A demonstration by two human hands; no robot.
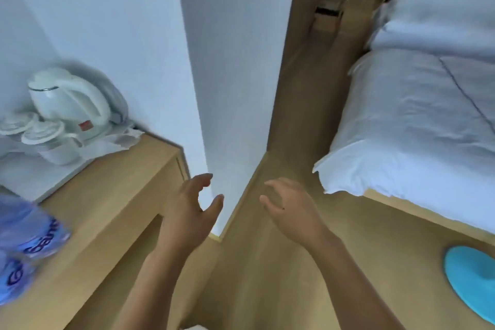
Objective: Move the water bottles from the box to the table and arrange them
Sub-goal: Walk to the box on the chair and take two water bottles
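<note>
Both arms reach out over the floor with the left hand (192,203) and right hand (288,205) loose and holding nothing, probably going for another of the water bottles (25,244) like those on the tabletop (107,195).

The water bottles (26,246) at the left edge, lying blurred on the table (112,209), carry blue labels with dark blue lettering. Only fragments can be read: "Gam" on the upper label and a "G" on the lower. A small red tag on the white kettle (67,104) is too blurred to read.
</note>
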